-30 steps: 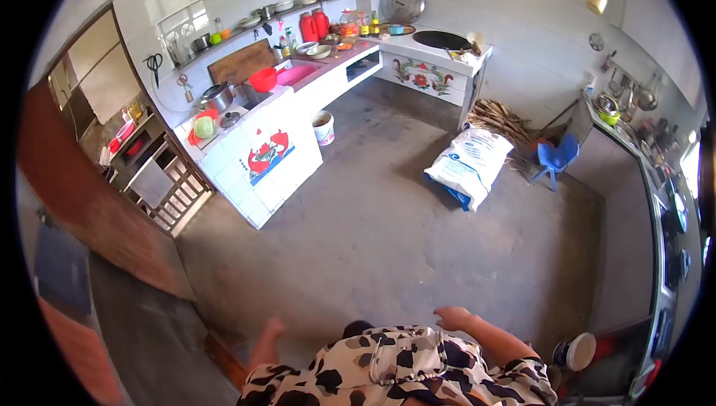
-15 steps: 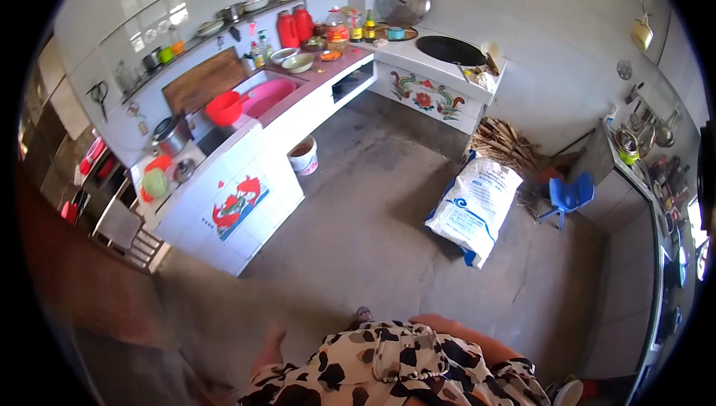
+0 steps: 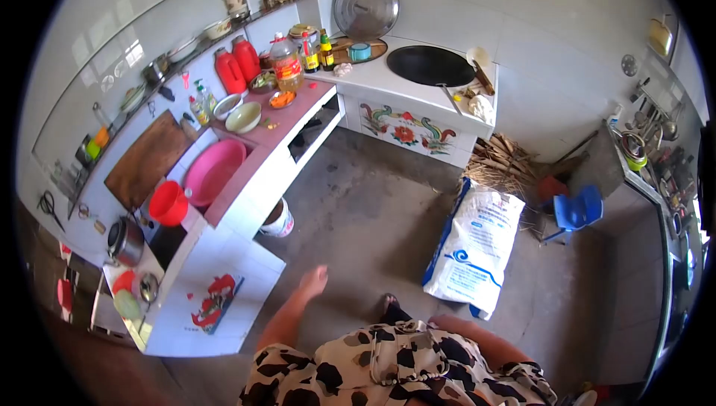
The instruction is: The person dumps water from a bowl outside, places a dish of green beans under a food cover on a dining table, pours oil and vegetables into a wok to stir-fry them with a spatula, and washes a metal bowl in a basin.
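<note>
My left hand [image 3: 315, 280] hangs over the floor at the end of a forward-reaching arm, near the white tiled counter end. Its fingers look loosely curled together, and I see nothing in them. Beyond it, below the counter, stands a white bucket [image 3: 278, 221]. My right hand [image 3: 441, 322] is close to my patterned shirt [image 3: 403, 354], its fingers mostly hidden by the cloth. Nearest to that hand lies a white and blue sack [image 3: 477, 249] on the floor, not touched by it.
On the left counter are a pink basin [image 3: 215, 172], a red plastic container [image 3: 168, 204], bowls and an oil bottle [image 3: 286, 66]. A large wok [image 3: 430, 66] is set in the stove at the back. Firewood [image 3: 503, 163] and a blue chair [image 3: 578, 209] stand right.
The view has moved forward, so the counter, stove and sack appear nearer. My left hand has swung forward and up in view. My right hand stays near the shirt.
</note>
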Tool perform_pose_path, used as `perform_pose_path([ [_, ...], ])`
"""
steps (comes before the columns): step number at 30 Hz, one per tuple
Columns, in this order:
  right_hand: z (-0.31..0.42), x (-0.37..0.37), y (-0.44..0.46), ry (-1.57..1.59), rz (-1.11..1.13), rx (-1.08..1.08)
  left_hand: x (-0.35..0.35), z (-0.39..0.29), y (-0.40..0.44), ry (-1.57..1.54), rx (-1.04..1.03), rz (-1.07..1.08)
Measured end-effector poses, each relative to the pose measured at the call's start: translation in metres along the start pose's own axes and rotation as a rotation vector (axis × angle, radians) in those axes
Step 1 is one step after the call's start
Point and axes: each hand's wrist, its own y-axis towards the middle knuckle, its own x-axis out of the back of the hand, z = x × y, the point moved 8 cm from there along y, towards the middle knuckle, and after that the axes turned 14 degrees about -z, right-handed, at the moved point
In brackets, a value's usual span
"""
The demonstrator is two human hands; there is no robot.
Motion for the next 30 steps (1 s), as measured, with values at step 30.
perform_pose_path([
  [30, -0.142, 0.674, 0.432, -0.285, -1.066, -0.304, -0.001, -0.047, 0.673, -0.215, -0.021, -0.046],
])
